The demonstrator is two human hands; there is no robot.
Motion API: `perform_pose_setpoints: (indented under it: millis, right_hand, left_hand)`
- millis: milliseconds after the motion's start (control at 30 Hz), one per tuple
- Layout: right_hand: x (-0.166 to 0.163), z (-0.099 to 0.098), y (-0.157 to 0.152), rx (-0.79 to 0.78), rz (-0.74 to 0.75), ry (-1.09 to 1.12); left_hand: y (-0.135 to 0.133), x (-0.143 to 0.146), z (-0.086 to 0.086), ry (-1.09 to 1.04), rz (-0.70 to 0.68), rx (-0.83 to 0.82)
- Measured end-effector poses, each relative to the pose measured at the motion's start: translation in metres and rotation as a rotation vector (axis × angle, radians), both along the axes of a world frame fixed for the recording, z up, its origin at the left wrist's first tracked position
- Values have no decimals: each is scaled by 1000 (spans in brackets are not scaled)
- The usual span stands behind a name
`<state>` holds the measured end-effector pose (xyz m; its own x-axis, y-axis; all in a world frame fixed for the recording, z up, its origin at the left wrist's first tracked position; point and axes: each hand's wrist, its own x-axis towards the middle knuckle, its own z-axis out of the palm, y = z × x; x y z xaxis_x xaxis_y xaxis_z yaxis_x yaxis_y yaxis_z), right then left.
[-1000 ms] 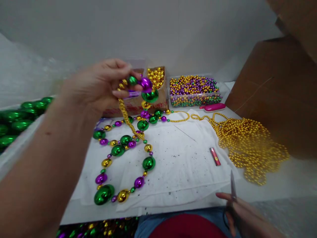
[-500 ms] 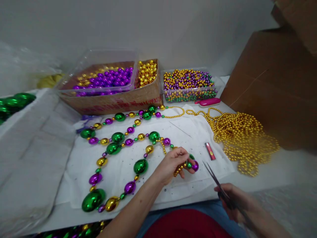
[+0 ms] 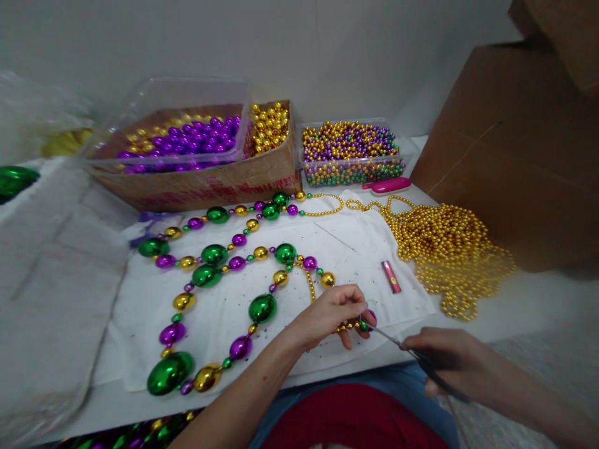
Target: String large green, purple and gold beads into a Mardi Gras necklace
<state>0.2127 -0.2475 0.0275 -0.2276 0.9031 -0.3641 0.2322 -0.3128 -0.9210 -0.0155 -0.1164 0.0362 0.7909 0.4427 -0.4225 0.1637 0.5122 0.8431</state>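
Right hand (image 3: 447,354) on scissors (image 3: 410,351), lighter (image 3: 391,277) just beyond

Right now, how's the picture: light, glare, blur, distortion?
Head view: dim, greyish light; small bright glints on the bead strand; scissors slightly soft; gold bead pile hazy toward its lower right; clear plastic at upper left blurred; cardboard box at right leans outward, possibly wide-lens stretch.
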Motion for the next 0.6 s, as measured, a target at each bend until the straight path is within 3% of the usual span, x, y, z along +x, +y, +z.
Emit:
perform_pose_setpoints:
  millis: [400,600]
  right_hand:
    - [-8,-10,9,-69,-4,27]
    - [-9,-4,11,-67,44,-39]
  left_hand:
    - [3,1,-2,4,-30,-35]
    - [3,3,-5,15,-38,-58]
